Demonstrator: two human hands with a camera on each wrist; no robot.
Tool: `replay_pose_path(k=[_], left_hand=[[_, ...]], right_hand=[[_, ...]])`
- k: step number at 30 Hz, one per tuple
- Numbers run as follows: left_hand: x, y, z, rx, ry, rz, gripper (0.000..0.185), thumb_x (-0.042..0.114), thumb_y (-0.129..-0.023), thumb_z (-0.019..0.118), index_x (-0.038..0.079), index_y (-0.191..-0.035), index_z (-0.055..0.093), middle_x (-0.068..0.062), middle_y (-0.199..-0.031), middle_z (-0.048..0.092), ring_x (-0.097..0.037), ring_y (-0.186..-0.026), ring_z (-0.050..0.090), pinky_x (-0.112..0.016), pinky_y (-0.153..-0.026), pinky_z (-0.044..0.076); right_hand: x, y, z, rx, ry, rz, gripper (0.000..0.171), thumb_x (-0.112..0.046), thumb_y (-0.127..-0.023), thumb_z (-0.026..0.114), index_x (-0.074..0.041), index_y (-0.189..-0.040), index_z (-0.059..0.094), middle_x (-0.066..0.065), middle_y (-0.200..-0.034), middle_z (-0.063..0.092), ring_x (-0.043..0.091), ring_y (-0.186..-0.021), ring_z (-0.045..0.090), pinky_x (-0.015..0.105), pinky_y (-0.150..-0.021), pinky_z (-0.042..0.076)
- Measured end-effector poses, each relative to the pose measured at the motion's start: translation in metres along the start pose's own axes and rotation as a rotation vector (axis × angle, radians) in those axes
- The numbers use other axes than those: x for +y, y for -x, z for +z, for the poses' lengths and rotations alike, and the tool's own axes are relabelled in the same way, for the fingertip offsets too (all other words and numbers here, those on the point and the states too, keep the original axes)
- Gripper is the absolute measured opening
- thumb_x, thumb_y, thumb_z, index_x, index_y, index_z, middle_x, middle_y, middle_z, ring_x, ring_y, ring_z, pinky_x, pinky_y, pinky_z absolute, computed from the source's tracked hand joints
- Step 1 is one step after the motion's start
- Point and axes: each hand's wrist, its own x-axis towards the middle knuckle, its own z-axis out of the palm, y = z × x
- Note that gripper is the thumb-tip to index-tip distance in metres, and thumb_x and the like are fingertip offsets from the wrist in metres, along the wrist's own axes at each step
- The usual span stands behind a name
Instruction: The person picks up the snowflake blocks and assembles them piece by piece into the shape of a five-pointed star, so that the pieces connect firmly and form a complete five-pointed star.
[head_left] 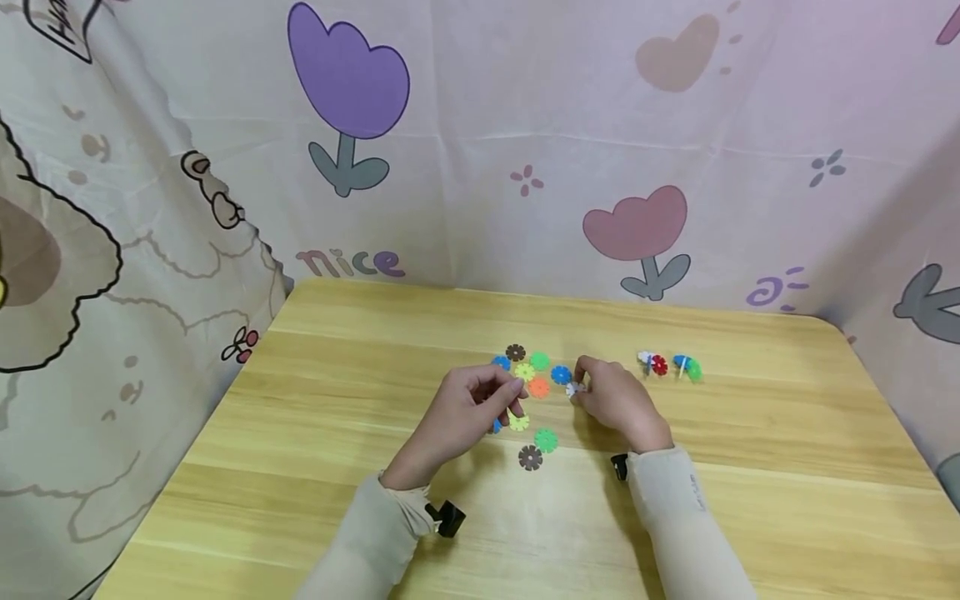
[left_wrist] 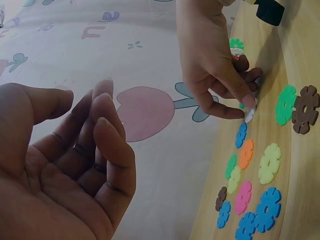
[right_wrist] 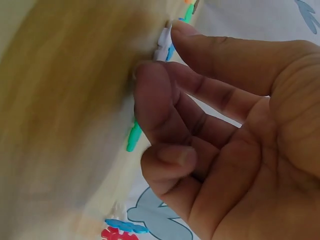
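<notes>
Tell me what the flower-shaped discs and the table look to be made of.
Flower-shaped discs: likely moulded plastic; flat, notched rims, uniform bright colours, slight sheen. The right hand pinches a white disc. Table: pale wood or wood-look laminate; printed-looking grain, smooth surface.

Light wooden table (head_left: 337, 500) is carrying scattered snowflake discs (head_left: 530, 457), loose at centre; a small joined disc cluster (head_left: 669, 366) is lying right.

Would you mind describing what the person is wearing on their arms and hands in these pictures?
Both hands are bare: the left hand and right hand wear no gloves or rings that show. Each forearm has a long, snug cream sleeve ending at the wrist. A small black clip-like mount sits at the left wrist, and another at the right.
</notes>
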Motion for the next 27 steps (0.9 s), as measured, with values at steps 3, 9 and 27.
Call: replay_pose_path(k=[3,9,27], left_hand=[[0.000,-0.001,0.001,-0.001,-0.004,-0.008,0.018,0.016,-0.098,0.056,0.007,-0.088,0.068,-0.013,-0.077,0.066,-0.018,-0.059,0.055,-0.020,-0.047,0.044],[0.000,-0.001,0.001,0.000,-0.009,-0.020,0.018,0.016,-0.098,0.056,0.007,-0.088,0.068,-0.013,-0.077,0.066,-0.035,-0.064,0.056,-0.021,-0.047,0.044],[-0.015,-0.006,0.000,0.000,-0.002,-0.013,0.018,0.018,-0.098,0.057,0.008,-0.089,0.068,-0.012,-0.077,0.067,-0.036,-0.063,0.056,-0.023,-0.046,0.045]], right_hand=[[0.001,-0.002,0.001,0.001,0.032,0.015,0.019,-0.017,-0.085,0.072,-0.010,-0.099,0.061,0.002,-0.069,0.056,0.020,-0.059,0.049,0.031,-0.051,0.039],[0.001,-0.003,0.002,-0.005,0.040,0.030,0.020,-0.016,-0.085,0.072,-0.007,-0.098,0.059,0.003,-0.078,0.058,0.020,-0.063,0.049,0.031,-0.055,0.040],[0.000,0.001,-0.001,-0.017,-0.053,-0.038,0.014,-0.008,-0.088,0.067,-0.006,-0.093,0.054,0.005,-0.077,0.053,0.021,-0.068,0.048,0.031,-0.060,0.042]])
